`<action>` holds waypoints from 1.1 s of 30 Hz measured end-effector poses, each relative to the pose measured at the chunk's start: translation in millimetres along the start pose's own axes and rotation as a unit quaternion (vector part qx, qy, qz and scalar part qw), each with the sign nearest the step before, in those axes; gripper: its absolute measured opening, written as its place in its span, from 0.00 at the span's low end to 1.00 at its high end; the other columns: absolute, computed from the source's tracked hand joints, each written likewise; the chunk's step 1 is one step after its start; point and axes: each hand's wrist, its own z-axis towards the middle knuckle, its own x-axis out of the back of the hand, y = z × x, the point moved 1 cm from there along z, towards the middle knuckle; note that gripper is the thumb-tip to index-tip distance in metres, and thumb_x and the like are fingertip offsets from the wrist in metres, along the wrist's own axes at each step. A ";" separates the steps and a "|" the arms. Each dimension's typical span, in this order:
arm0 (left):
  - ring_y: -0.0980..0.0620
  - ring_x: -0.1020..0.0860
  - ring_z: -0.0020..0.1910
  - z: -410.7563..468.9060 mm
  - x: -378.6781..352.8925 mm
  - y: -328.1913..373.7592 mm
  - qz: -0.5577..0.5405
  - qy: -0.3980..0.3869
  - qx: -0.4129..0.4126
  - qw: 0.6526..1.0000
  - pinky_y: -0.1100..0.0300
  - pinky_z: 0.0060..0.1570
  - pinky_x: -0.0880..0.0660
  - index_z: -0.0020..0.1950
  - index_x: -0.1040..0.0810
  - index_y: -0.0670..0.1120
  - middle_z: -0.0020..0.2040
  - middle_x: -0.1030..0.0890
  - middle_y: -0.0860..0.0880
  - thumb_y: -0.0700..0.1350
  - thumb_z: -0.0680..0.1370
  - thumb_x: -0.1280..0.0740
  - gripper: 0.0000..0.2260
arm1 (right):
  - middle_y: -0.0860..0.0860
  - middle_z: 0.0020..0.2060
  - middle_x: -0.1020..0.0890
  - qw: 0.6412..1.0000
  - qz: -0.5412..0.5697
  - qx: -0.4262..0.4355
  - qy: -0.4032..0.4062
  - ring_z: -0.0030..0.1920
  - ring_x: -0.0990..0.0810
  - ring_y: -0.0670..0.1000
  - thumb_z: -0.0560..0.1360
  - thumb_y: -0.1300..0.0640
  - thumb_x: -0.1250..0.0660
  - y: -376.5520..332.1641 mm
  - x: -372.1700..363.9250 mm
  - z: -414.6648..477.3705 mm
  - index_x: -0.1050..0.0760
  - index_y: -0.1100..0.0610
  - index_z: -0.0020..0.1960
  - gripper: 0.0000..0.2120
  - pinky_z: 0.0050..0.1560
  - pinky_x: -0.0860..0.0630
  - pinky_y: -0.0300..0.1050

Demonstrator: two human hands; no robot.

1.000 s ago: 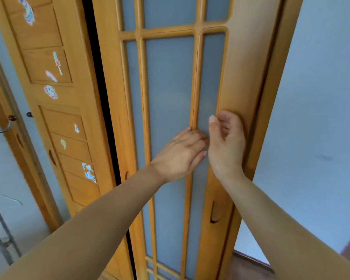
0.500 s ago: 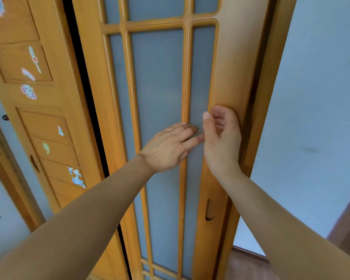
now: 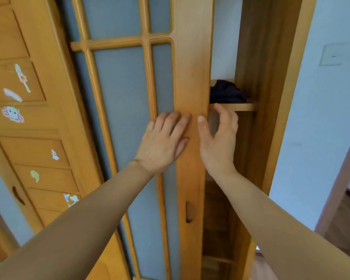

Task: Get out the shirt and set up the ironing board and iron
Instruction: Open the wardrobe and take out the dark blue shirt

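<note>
We count two hands on one sliding door (image 3: 192, 77): our left hand (image 3: 164, 144) lies flat against it, grip slack; our right hand (image 3: 218, 142) has its grip clasped round the door's right edge. Just right of the door, one dark garment (image 3: 225, 92) sits on one shelf (image 3: 240, 107).

Soft, even daylight fills the view, bright and without hard glare. The pale wall (image 3: 321, 118) on the right is the brightest area. The frosted panes of the door (image 3: 192, 77) look flat and matte. The open cupboard (image 3: 251, 148) is in shade, and the dark cloth (image 3: 224, 91) on its shelf (image 3: 242, 107) loses nearly all detail. The left hand (image 3: 164, 142) throws a faint shadow on the wood. Straight frames bow toward the edges from the wide lens, and the stickers (image 3: 12, 114) at left are slightly smeared
</note>
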 end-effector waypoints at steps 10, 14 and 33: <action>0.37 0.38 0.65 -11.0 -7.1 -25.9 0.012 -0.023 0.085 0.996 0.41 0.59 0.29 0.67 0.34 0.43 0.63 0.27 0.37 0.55 0.75 0.38 0.25 | 0.48 0.63 0.24 0.993 0.036 -0.027 -0.110 0.60 0.27 0.42 0.80 0.55 0.41 -9.8 -35.4 7.1 0.34 0.54 0.70 0.19 0.62 0.32 0.37; 0.36 0.37 0.66 -12.0 -5.5 -39.1 -0.003 -0.018 0.156 0.988 0.41 0.63 0.34 0.66 0.33 0.42 0.64 0.28 0.37 0.52 0.71 0.36 0.26 | 0.50 0.64 0.24 0.995 0.005 -0.003 -0.100 0.64 0.27 0.46 0.79 0.55 0.41 -14.0 -42.4 18.3 0.33 0.54 0.70 0.19 0.66 0.31 0.41; 0.35 0.43 0.71 0.5 0.0 -60.5 -0.002 -0.016 0.209 0.978 0.37 0.71 0.55 0.68 0.35 0.40 0.68 0.34 0.36 0.39 0.68 0.38 0.27 | 0.50 0.64 0.26 0.992 -0.043 0.061 -0.105 0.66 0.29 0.48 0.79 0.55 0.40 -13.6 -54.1 44.2 0.31 0.55 0.68 0.18 0.66 0.33 0.40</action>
